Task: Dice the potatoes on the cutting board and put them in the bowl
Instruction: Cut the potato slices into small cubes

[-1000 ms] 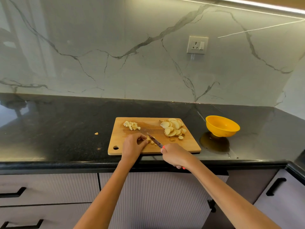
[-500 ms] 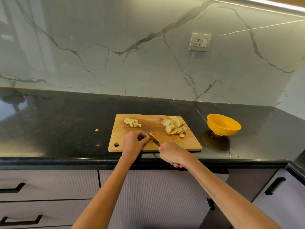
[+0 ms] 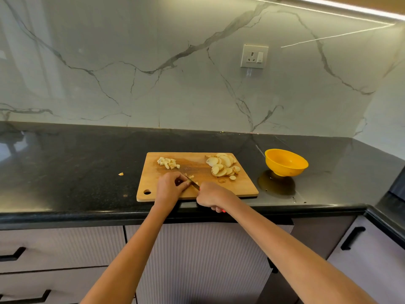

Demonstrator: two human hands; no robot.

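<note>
Here, round potato slices [image 3: 222,167] lie heaped on the wooden cutting board [image 3: 241,185].

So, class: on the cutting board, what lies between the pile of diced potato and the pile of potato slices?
In the head view, only bare cutting board lies between the diced potato and the potato slices; that stretch looks darker, maybe damp.

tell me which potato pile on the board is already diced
The small pile of cubes at the far left of the cutting board. The bigger pile at the far right, nearer the yellow bowl, is round slices.
</note>
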